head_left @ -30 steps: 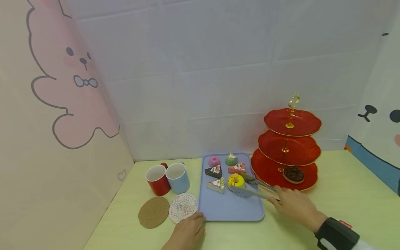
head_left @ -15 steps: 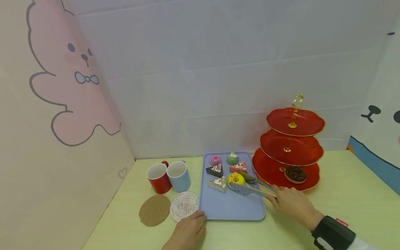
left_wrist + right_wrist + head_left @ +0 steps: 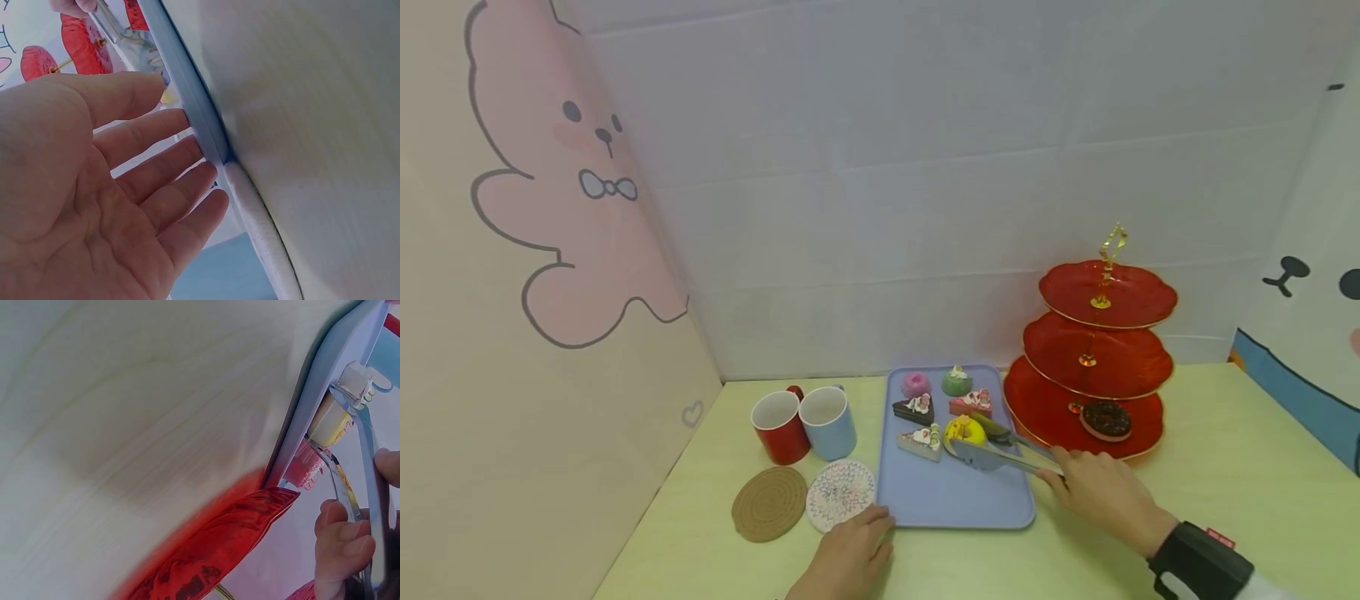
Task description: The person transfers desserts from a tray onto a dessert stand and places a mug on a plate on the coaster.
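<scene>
My right hand point(image 3: 1101, 492) grips metal serving tongs point(image 3: 1015, 458), whose two ends stand on either side of a yellow donut point(image 3: 965, 431) on the blue tray point(image 3: 955, 504). In the right wrist view the tongs point(image 3: 373, 487) reach around the yellow donut point(image 3: 330, 422), with fingers and thumb curled on the arms. At the tray's near left corner, the fingertips of my left hand point(image 3: 850, 550) touch the rim. The left wrist view shows that hand point(image 3: 119, 175) with its fingers extended against the tray edge point(image 3: 194, 94).
Cake slices point(image 3: 919, 442) and small round sweets point(image 3: 957, 382) share the tray. A red three-tier stand point(image 3: 1093, 358) at right bears a chocolate donut point(image 3: 1107, 420). Left of the tray are a red mug point(image 3: 782, 437), a blue mug point(image 3: 829, 429), a brown coaster point(image 3: 769, 504) and a patterned coaster point(image 3: 841, 492).
The head view has shifted slightly. The tongs have stayed around the yellow donut, which lies in the same place on the tray. The left hand has kept its place at the rim.
</scene>
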`<state>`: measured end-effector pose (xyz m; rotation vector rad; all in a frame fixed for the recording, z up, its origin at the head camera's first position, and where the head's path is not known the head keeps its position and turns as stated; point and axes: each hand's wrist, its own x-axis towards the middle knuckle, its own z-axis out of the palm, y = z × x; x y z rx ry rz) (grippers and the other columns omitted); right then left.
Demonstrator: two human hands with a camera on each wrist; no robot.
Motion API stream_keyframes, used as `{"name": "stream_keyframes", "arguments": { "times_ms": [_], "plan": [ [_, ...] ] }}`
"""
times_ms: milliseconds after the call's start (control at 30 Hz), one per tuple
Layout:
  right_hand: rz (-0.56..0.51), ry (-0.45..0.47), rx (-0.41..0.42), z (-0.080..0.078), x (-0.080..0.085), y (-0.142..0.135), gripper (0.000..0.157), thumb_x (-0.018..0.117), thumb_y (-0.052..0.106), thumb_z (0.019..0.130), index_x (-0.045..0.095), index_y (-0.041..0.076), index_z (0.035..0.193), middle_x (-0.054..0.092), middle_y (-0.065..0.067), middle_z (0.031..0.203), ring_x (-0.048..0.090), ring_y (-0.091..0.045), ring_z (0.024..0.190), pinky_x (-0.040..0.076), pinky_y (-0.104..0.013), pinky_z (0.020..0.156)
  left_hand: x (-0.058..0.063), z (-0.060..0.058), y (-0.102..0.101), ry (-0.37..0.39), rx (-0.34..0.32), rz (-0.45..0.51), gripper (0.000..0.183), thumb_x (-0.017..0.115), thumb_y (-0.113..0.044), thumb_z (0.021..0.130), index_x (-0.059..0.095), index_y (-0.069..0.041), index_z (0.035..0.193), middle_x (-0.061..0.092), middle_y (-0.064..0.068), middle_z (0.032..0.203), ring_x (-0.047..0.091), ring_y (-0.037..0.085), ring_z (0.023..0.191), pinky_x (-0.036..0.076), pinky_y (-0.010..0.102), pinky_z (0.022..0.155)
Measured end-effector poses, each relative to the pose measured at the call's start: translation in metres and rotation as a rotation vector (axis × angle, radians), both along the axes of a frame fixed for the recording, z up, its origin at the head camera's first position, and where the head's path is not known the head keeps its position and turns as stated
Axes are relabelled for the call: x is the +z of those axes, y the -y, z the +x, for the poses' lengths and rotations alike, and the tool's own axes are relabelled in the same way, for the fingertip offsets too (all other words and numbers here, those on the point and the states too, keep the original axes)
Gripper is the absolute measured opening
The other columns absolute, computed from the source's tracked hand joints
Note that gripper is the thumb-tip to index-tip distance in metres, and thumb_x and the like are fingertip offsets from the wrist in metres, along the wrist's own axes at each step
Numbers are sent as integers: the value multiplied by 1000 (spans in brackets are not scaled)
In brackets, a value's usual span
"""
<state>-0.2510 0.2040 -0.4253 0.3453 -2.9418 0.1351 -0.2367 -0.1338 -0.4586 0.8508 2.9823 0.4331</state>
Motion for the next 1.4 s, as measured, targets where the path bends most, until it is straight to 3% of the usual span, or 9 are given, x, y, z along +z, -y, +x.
{"name": "stream_keyframes", "arguments": {
  "times_ms": [300,633,833,1033,1400],
  "plan": [
    [-20,-85,16,-1,4,-7,30,63,38,82,58,9,85,38,1,54,35,-16,43,31,-27,38,2,-2,-1,-49,-27,5,31,60,-20,86,65,-4,111,63,12,118,58,26,108,54,46,86],
    [-40,-156,-12,-3,12,-24,30,67,37,79,58,9,81,46,-1,54,46,-19,43,43,-36,37,-1,-2,-2,-21,-13,5,32,58,-20,87,65,-3,112,63,12,120,56,28,110,53,48,87],
    [-39,-112,-26,2,15,-31,28,66,35,80,57,9,83,46,0,54,42,-18,42,42,-33,37,1,-1,-2,-16,-13,3,32,60,-21,86,65,-3,112,62,12,120,56,27,110,53,47,87],
    [-32,-109,-33,7,21,-36,36,66,32,81,62,2,100,44,0,53,37,-16,42,38,-29,36,3,-1,-3,7,-3,-10,33,60,-22,86,65,-4,113,62,12,120,56,27,110,53,47,88],
    [-48,-24,-92,12,24,-53,33,62,32,84,59,2,96,42,0,56,40,-16,46,41,-29,39,0,-1,-2,51,22,-11,32,60,-22,86,65,-4,112,62,11,120,57,27,109,52,47,88]
  ]
}}
